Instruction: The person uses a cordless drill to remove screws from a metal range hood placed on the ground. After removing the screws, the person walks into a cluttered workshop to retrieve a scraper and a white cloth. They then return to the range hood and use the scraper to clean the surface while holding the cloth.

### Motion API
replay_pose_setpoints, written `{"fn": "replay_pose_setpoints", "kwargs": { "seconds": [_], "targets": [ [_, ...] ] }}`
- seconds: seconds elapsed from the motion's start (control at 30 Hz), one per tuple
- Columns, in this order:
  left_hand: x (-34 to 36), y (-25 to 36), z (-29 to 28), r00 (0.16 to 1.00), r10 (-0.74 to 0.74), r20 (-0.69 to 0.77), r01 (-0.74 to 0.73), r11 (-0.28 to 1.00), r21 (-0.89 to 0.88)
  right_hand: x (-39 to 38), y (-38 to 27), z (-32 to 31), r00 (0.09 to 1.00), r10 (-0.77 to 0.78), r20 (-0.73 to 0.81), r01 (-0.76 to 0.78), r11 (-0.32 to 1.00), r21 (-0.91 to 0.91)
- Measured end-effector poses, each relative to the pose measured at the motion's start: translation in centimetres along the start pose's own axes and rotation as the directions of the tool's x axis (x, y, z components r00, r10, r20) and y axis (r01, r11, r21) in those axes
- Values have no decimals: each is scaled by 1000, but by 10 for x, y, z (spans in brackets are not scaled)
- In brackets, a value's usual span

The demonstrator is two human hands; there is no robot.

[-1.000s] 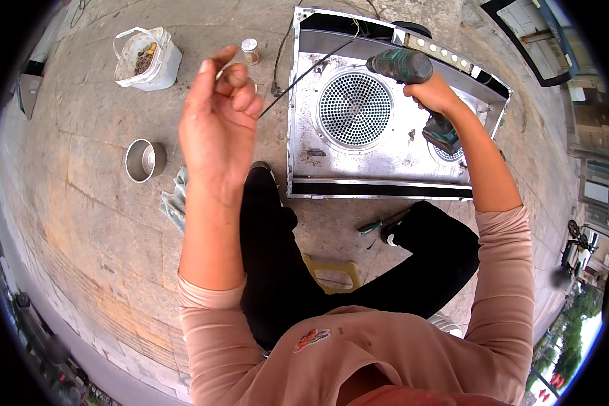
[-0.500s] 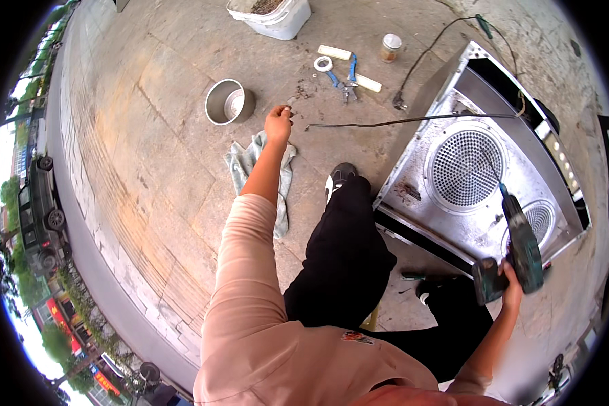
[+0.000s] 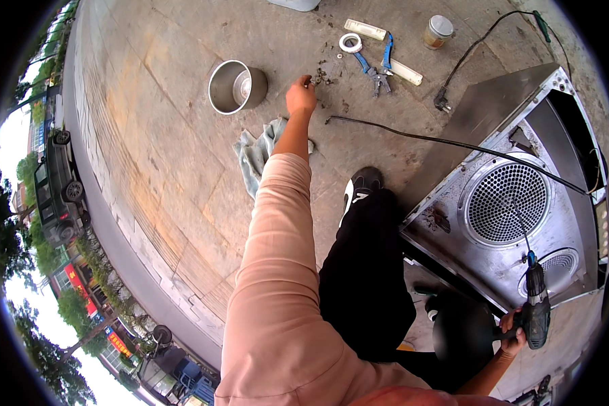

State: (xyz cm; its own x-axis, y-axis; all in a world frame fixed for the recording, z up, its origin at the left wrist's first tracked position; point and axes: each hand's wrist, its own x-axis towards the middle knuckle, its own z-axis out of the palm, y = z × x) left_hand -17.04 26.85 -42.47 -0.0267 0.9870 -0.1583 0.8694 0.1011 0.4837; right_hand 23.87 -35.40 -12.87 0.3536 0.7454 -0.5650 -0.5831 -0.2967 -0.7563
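Note:
My left hand [image 3: 300, 99] reaches down to a scatter of small metal parts [image 3: 323, 78] on the pavement, its fingers curled around something too small to make out. A steel pot [image 3: 254, 91] sits just left of it, and a grey-blue cloth [image 3: 256, 157] lies behind it. My right hand [image 3: 513, 338] grips a black and teal power drill [image 3: 538, 308], whose long bit reaches over the stainless appliance housing [image 3: 487, 108] with its two round perforated covers [image 3: 506, 199]. A black cord [image 3: 413, 135] runs from near my left hand across the housing.
Blue-handled pliers [image 3: 378, 81], white strips [image 3: 406, 72], a tape roll [image 3: 350, 38], a lidded jar [image 3: 436, 37] and a plug [image 3: 442, 101] lie ahead. A bucket [image 3: 292, 3] shows at the top edge. A parked car [image 3: 61, 193] stands along the street at left.
The view has swung left. My left hand has gone from raised in the air down to the small parts. The drill now sits lower right in view, still in my right hand.

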Motion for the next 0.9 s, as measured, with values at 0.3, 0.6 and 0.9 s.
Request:
{"fn": "replay_pose_setpoints", "kwargs": {
  "seconds": [0.3,0.6,0.9],
  "targets": [
    [46,21,19,999,24,48,-28,995,94,22,-2,-8,995,71,63,-72,997,16],
    [86,53,38,974,225,9,-223,959,176,35,-7,11,989,121,88,-121,993,-8],
    [105,77,68,971,236,29,-235,932,277,35,-6,2,996,85,-7,-85,996,26]
  ]
}}
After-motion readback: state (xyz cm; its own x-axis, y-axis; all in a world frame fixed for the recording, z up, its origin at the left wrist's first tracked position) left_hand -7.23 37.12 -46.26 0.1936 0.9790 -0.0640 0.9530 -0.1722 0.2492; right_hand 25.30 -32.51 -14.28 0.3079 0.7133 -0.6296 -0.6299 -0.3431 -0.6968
